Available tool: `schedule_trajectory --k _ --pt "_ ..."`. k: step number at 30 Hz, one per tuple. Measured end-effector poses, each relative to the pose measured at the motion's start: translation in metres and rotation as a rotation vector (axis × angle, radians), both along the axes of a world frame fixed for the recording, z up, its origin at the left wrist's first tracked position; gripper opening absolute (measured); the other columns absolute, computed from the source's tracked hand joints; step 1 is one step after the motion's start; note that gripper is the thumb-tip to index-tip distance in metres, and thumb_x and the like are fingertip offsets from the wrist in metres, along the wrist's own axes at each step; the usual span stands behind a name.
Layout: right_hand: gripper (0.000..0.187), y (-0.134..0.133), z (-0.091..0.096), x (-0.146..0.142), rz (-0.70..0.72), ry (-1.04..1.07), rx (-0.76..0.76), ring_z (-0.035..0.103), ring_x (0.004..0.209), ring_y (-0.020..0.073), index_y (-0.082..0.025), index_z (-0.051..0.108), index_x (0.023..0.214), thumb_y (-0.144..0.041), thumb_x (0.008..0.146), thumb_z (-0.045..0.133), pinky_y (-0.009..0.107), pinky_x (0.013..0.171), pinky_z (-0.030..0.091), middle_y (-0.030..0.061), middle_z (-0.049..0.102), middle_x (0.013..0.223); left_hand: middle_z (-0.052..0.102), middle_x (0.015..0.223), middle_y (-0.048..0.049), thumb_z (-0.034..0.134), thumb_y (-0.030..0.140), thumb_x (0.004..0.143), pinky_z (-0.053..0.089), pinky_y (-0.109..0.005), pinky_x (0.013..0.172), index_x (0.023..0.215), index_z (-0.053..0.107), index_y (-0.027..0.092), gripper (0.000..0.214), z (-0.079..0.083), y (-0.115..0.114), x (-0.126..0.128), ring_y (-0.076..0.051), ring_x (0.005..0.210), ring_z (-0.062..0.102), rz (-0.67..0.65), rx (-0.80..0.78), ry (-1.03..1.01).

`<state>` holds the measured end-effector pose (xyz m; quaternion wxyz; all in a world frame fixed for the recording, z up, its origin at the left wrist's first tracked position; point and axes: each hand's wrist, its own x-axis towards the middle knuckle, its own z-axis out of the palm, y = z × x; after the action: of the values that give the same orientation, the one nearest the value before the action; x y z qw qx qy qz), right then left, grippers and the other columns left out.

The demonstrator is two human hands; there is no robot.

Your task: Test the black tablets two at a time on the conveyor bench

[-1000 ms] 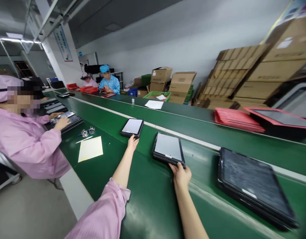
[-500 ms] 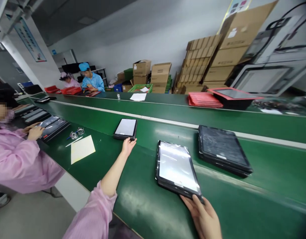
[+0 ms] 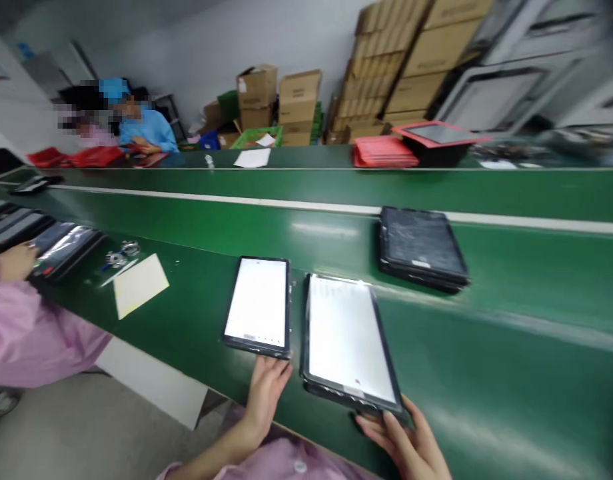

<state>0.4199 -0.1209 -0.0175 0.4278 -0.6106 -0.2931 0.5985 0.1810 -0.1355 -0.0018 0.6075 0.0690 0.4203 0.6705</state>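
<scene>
My left hand is closed on the near edge of a tablet with a lit white screen and a dark frame. The fingers go under it and are partly hidden. Just to its right is a second lit tablet, tilted, with a clear film over it and a thick dark edge below; whether more than one is stacked there I cannot tell. My right hand grips its near right corner, thumb at the edge and fingers underneath. A narrow gap separates the two tablets.
Dark tablets lie stacked on the green bench at right. A pale sheet lies at left, near a co-worker's pink sleeve and more tablets. Red sleeves sit on the far ledge.
The left hand has drawn its tablet towards me, beside the other one. My right hand keeps its hold on the right tablet. The head view has tipped down and shifted.
</scene>
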Motion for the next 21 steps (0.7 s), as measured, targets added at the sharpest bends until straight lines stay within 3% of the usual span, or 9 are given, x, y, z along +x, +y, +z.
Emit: schedule_trajectory --k 3,6,7,8,10,13,17,21 --pt "0.083 -0.002 0.019 0.014 0.143 -0.418 0.030 0.058 0.041 0.0233 -0.014 0.055 0.135 -0.070 0.075 0.062 0.036 0.044 0.051 0.0003 0.063 0.055 0.074 0.111 -0.0105 0.086 0.049 0.067 0.052 -0.041 0.097 0.095 0.069 0.020 0.044 0.011 -0.022 -0.024 -0.030 0.108 0.070 -0.293 -0.116 0.097" --pt "0.056 0.001 0.040 0.026 0.043 -0.860 0.221 0.066 0.058 0.0256 -0.020 0.071 0.114 -0.062 0.084 0.051 0.037 0.059 0.053 0.0077 0.070 0.069 0.076 0.102 -0.0147 0.071 0.064 0.078 0.056 -0.039 0.081 0.103 0.073 0.017 0.053 0.019 -0.032 -0.073 -0.028 0.089 0.073 -0.692 -0.202 0.393" --pt "0.049 0.003 0.047 0.026 0.013 -0.942 0.325 0.068 0.068 0.0261 -0.022 0.073 0.111 -0.057 0.088 0.048 0.037 0.066 0.054 0.0094 0.073 0.079 0.076 0.094 -0.0139 0.065 0.068 0.080 0.056 -0.037 0.074 0.099 0.075 0.017 0.055 0.021 -0.033 -0.089 -0.027 0.082 0.073 -0.725 -0.186 0.555" --pt "0.043 0.005 0.053 0.024 0.027 -0.986 0.434 0.069 0.076 0.0261 -0.023 0.073 0.111 -0.051 0.091 0.047 0.037 0.071 0.054 0.0101 0.074 0.087 0.076 0.087 -0.0117 0.061 0.069 0.083 0.054 -0.036 0.070 0.096 0.075 0.018 0.055 0.023 -0.032 -0.105 -0.025 0.077 0.071 -0.692 -0.157 0.748" --pt "0.036 0.014 0.061 0.011 0.167 -1.021 0.653 0.068 0.087 0.0259 -0.024 0.073 0.112 -0.041 0.097 0.046 0.038 0.078 0.055 0.0109 0.073 0.098 0.072 0.075 -0.0068 0.057 0.065 0.088 0.051 -0.034 0.065 0.090 0.075 0.021 0.047 0.028 -0.027 -0.128 -0.023 0.069 0.067 -0.470 -0.072 1.176" --pt "0.031 0.038 0.064 -0.015 0.385 -1.121 0.878 0.061 0.110 0.0300 -0.025 0.073 0.116 -0.033 0.099 0.048 0.046 0.090 0.053 0.0148 0.066 0.121 0.071 0.081 -0.0048 0.060 0.051 0.091 0.050 -0.036 0.072 0.089 0.073 0.024 0.030 0.037 -0.013 -0.140 -0.023 0.076 0.065 -0.153 0.163 1.706" --pt "0.034 0.100 0.059 -0.034 0.442 -1.268 0.862 0.037 0.134 0.0403 -0.028 0.070 0.124 -0.039 0.098 0.052 0.062 0.104 0.040 0.0157 0.041 0.150 0.072 0.092 -0.0063 0.074 0.047 0.084 0.044 -0.038 0.082 0.097 0.073 0.024 0.027 0.039 0.003 -0.127 -0.025 0.087 0.064 -0.065 0.464 2.134" --pt "0.042 0.165 0.049 -0.039 0.425 -1.316 0.755 0.024 0.139 0.0457 -0.030 0.062 0.135 -0.046 0.098 0.049 0.071 0.106 0.028 0.0153 0.027 0.158 0.072 0.084 -0.0026 0.073 0.041 0.087 0.036 -0.038 0.084 0.091 0.074 0.026 0.015 0.022 0.001 -0.109 -0.021 0.080 0.063 -0.058 0.543 2.300"
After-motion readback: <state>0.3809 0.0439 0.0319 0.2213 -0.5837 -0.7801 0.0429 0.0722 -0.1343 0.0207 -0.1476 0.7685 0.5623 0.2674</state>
